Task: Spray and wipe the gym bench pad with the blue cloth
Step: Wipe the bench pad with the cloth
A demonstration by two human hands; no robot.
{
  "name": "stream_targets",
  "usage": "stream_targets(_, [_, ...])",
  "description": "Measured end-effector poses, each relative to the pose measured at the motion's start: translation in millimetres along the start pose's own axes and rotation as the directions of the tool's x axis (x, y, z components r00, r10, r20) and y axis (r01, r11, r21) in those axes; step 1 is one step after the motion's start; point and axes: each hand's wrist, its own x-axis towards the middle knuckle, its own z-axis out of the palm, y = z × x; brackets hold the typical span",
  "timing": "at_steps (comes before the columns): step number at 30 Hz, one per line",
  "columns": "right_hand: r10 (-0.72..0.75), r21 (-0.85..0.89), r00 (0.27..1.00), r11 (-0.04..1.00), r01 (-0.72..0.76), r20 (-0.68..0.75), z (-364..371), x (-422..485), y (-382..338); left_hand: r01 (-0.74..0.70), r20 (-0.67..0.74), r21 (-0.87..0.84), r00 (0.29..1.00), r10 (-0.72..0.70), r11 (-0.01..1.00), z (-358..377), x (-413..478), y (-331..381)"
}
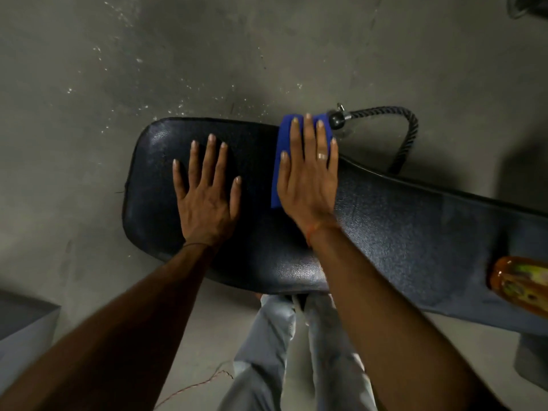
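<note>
The blue cloth (pixel 280 161) lies flat under the right hand (pixel 308 179), on the bench pad (pixel 400 232).

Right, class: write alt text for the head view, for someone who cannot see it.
A person's right hand presses a blue cloth flat on a black gym bench pad; the left hand rests open beside it. An orange bottle is at the frame's right edge.

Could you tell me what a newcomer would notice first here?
Probably the bright blue cloth, pressed flat under the right hand at the far edge of the dark bench pad. The left hand rests spread on the pad beside it, and an orange bottle shows blurred at the right edge.
</note>
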Motion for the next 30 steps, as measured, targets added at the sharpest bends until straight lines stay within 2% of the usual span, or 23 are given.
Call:
stream_targets(3, [0.023, 0.01, 1.0, 1.0, -0.023, 0.001, 1, -6, 3, -0.001, 0.001, -0.007, 1.0, 0.001, 1.0, -1, 1, 0])
stream_targets(6, [0.031, -0.031, 0.998, 0.999, -0.029, 0.063, 4, -106, 7, 0.002, 0.008, -0.014, 1.0, -0.002, 1.0, -2, 2, 1])
stream_targets(9, [-0.038, -0.092, 0.993, 0.995, 0.049, 0.114, 11, -184, 16, -0.003, 0.003, -0.013, 1.0, 0.003, 1.0, -1, -1, 1])
stream_targets(11, [-0.045, -0.076, 0.993, 0.996, 0.053, 0.111, 11, -158, 24, -0.012, -0.007, -0.007, 1.0, 0.012, 1.0, 1, -1, 1])
stream_targets(13, [-0.041, -0.024, 0.998, 0.999, 0.042, 0.05, 4, -100, 26, -0.014, -0.018, -0.003, 1.0, 0.014, 1.0, 1, -1, 0])
stream_targets(17, [0.042, 0.033, 0.999, 0.999, -0.041, -0.027, -2, -17, 36, -0.016, -0.028, 0.035, 0.999, 0.017, 0.999, 2, -1, 3])
stream_targets(21, [0.018, 0.019, 1.0, 1.0, -0.018, -0.006, 1, -114, 48, -0.025, -0.021, 0.054, 0.999, 0.026, 0.998, -2, -1, 8])
stream_targets(24, [-0.037, -0.065, 0.996, 0.997, 0.042, 0.085, 8, -195, 63, -0.053, 0.008, 0.052, 0.999, 0.053, 0.997, -3, -2, 9])
stream_targets(27, [-0.044, -0.026, 0.996, 0.999, 0.046, 0.081, 3, -160, 76, -0.161, 0.024, 0.052, 0.987, 0.16, 0.986, -2, 0, 11])
stream_targets(30, [0.037, 0.038, 0.999, 0.999, -0.036, -0.019, -4, -75, 81, -0.169, 0.046, 0.063, 0.985, 0.166, 0.984, -1, -1, 17])
